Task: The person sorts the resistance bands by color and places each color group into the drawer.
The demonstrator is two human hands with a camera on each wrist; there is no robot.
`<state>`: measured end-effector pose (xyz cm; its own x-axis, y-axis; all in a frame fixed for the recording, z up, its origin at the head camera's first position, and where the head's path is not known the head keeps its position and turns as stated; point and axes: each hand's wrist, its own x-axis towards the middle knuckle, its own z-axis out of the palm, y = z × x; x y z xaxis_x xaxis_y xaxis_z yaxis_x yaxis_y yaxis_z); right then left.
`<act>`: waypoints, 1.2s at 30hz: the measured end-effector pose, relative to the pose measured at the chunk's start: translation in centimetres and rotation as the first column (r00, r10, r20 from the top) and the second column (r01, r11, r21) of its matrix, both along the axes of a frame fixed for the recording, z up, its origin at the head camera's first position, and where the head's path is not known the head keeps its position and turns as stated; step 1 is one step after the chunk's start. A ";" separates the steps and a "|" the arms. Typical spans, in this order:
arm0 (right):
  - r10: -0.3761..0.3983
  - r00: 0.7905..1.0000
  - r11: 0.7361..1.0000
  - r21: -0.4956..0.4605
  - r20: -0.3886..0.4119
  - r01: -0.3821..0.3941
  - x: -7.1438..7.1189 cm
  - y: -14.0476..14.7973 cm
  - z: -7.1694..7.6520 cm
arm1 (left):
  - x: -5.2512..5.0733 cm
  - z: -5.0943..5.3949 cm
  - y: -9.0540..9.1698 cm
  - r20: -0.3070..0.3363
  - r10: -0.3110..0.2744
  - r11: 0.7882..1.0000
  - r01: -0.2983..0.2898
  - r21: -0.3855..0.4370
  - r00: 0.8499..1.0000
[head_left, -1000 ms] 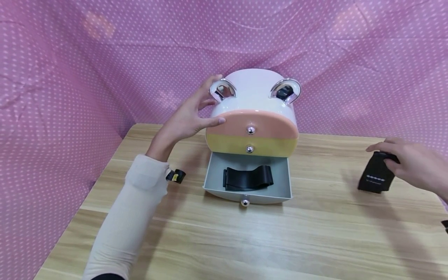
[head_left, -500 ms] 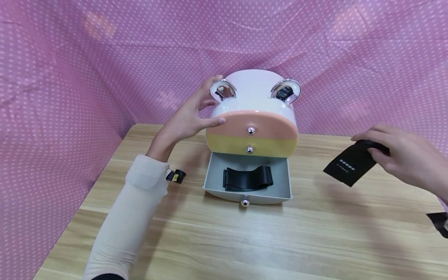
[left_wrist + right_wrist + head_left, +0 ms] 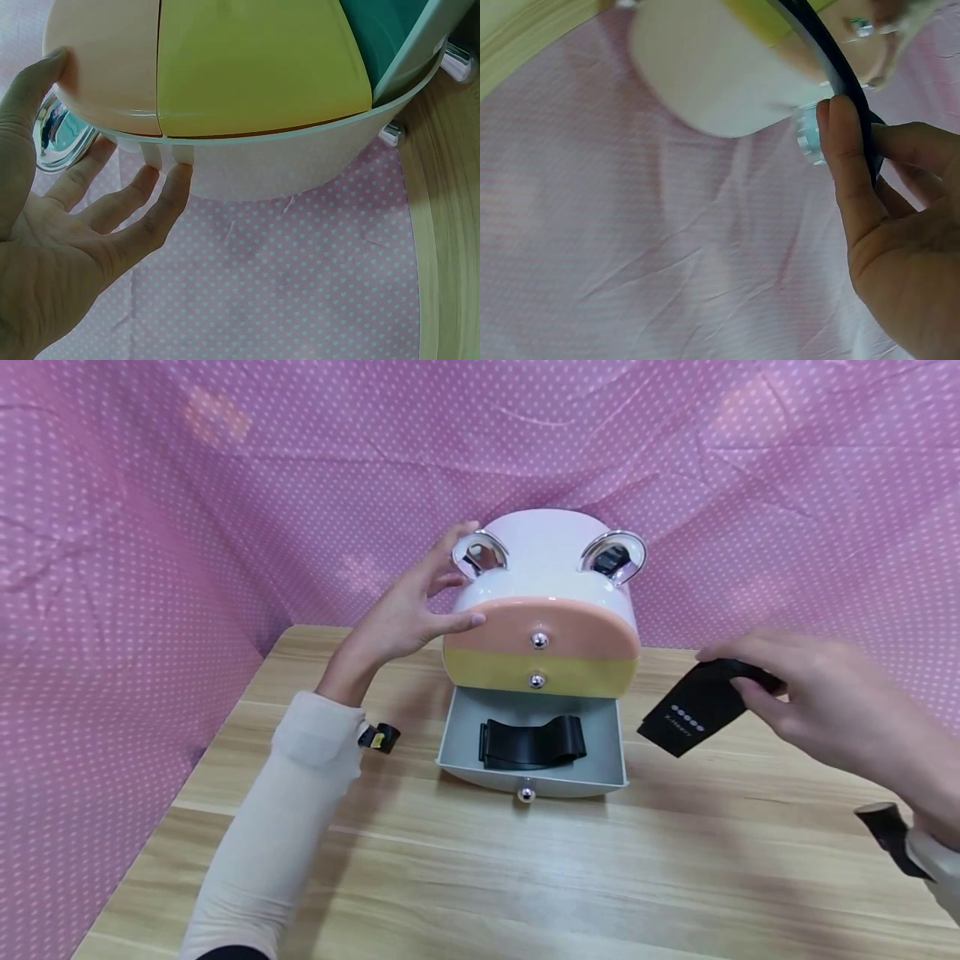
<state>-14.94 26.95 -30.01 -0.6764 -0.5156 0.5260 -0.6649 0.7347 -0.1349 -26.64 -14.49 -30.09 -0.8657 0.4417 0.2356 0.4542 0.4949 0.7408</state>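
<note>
A small drawer cabinet (image 3: 555, 547) with a white shell and chrome ears stands on the table. My left hand (image 3: 408, 606) grips its left side, thumb on the peach front and bent fingertips on the shell (image 3: 255, 169). The grey bottom drawer (image 3: 609, 760) is pulled out and holds a folded black band (image 3: 534, 743). To the right, my right hand (image 3: 817, 706) pinches a flat black resistance band (image 3: 693, 710) between thumb and fingers. Its hanging end shows a row of dots and small lettering. In the right wrist view the band (image 3: 836, 64) appears edge-on.
Above the pulled-out drawer are a yellow drawer (image 3: 487, 670) and a peach drawer (image 3: 510, 631), both closed, with round chrome knobs. Pink dotted cloth (image 3: 360, 468) hangs behind and beside the wooden table (image 3: 450, 877).
My right hand has lifted the resistance band from the table at the right and moved it left, near the drawer's right side. My left hand and the cabinet stay in place.
</note>
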 end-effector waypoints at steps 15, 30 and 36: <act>0.132 0.960 0.957 -0.282 0.248 -0.059 1.1 -10.2 -0.9 | 0.1 0.0 -0.1 -0.015 0.008 1.000 -0.008 -0.016 1.000; 0.114 0.893 0.902 -0.423 0.436 0.091 -1.0 -17.9 -3.7 | 0.3 0.2 0.0 -0.032 -0.026 0.999 0.027 0.020 0.999; 0.185 0.819 0.836 -0.525 0.543 0.160 -1.1 -19.6 -4.8 | 0.2 -0.1 -0.1 -0.034 -0.006 1.000 0.006 -0.005 0.999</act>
<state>-16.06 7.34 -34.77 -0.9262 -0.2843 0.2476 -0.3527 0.4215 -0.8354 -26.41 -14.59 -30.14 -0.8546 0.4479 0.2628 0.4820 0.4959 0.7223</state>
